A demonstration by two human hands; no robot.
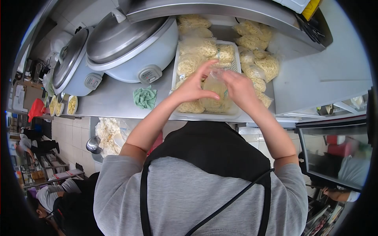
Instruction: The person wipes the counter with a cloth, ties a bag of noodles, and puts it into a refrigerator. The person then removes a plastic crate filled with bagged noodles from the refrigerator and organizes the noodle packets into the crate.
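My right hand point(238, 87) is closed in a pinch on the gathered top of a clear plastic bag of noodles point(215, 98). The bag hangs or rests over the near part of a white plastic basket point(238, 114); I cannot tell which. Beside the bag's neck, my left hand point(193, 85) is open, its thumb and fingers spread wide with nothing between them. More bagged noodles point(197, 48) fill the basket beneath and beyond both hands. Part of the bag's top is hidden by the right fingers.
Two large lidded rice cookers point(132, 47) stand on the left of the steel counter, near a crumpled green cloth point(145, 97). More noodle bags point(267, 67) pile up right of the basket. Below left is a tub of rice point(108, 133) with a ladle point(93, 144). Other people are nearby.
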